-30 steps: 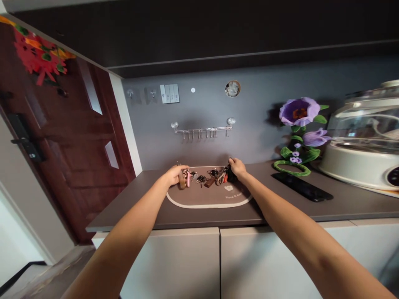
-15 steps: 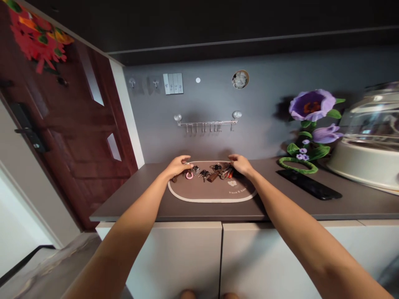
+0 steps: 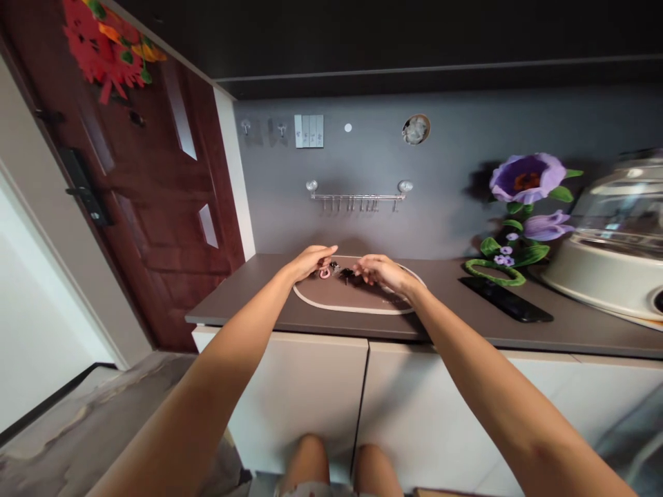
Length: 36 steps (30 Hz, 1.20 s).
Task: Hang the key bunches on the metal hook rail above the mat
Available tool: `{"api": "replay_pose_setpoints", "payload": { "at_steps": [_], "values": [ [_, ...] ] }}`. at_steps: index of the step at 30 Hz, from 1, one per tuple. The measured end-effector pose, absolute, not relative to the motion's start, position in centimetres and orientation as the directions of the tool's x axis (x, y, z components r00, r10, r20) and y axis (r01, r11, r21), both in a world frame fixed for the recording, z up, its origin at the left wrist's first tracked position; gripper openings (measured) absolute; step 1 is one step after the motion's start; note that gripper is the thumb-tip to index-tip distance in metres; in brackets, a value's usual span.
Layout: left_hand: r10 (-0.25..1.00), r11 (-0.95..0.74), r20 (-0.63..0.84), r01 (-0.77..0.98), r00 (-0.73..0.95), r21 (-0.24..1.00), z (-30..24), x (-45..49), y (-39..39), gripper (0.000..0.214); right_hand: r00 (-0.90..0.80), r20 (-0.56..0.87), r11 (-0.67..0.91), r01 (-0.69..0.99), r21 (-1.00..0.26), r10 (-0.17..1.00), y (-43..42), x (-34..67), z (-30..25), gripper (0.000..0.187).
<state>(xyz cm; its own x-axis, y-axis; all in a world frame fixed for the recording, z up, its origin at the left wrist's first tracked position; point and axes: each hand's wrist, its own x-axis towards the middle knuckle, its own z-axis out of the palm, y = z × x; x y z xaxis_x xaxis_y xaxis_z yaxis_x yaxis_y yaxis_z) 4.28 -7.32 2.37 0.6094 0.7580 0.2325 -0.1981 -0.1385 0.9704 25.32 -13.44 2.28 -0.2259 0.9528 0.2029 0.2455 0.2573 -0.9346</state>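
Observation:
A brown oval mat [image 3: 357, 298] with a pale rim lies on the counter, with several keys [image 3: 347, 274] gathered near its back. My left hand [image 3: 311, 260] is at the mat's left side, its fingers stretched out to the right. Close under its fingertips are a pink ring-shaped key fob [image 3: 324, 273] and a small dark key bunch [image 3: 334, 266]. Over the right part of the keys, my right hand [image 3: 382, 270] points left with loosely curved fingers apart. It covers the keys beneath it, so any contact there is hidden.
A clear hook rail [image 3: 357, 198] is stuck to the grey wall behind the mat. To the right stand purple fabric flowers [image 3: 527, 181], a black phone-like slab [image 3: 505, 299] and a cream appliance [image 3: 616, 266] with a clear dome. A dark cabinet [image 3: 394, 41] overhangs the counter.
My right hand has moved left over the keys, bringing the hands closer together. The brown and red key items at the right are now hidden behind it. The view has shifted slightly.

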Motion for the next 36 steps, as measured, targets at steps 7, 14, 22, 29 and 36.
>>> {"api": "replay_pose_setpoints", "payload": {
  "at_steps": [7, 14, 22, 29, 36],
  "values": [
    [0.631, 0.082, 0.098, -0.192, 0.77, 0.978, -0.4, 4.2, -9.1, 0.062, -0.447, 0.026, 0.007, -0.043, -0.999, 0.894, -14.3, 24.3, 0.6, 0.07],
    [0.64, 0.083, 0.157, -0.271, 0.752, 0.959, -1.3, 3.6, -8.9, 0.066, -0.406, 0.08, 0.009, -0.174, -0.985, 0.911, -14.9, 24.3, 0.1, 0.067],
    [0.667, 0.059, 0.155, -0.258, 0.729, 0.964, -1.3, 3.8, -8.9, 0.067, -0.377, 0.085, 0.052, -0.096, -0.994, 0.922, -15.1, 24.1, 0.2, 0.067],
    [0.712, -0.053, 0.108, -0.1, 0.693, 0.994, 0.0, 3.6, -8.2, 0.063, -0.305, 0.111, 0.12, 0.01, -0.993, 0.946, -13.9, 22.4, 1.7, 0.063],
    [0.897, -0.391, 0.343, 0.139, 0.279, 0.91, 1.9, 4.3, -5.2, 0.032, 0.079, 0.241, 0.228, 0.15, -0.962, 0.967, -9.9, 18.7, 4.1, 0.018]
  ]
}}
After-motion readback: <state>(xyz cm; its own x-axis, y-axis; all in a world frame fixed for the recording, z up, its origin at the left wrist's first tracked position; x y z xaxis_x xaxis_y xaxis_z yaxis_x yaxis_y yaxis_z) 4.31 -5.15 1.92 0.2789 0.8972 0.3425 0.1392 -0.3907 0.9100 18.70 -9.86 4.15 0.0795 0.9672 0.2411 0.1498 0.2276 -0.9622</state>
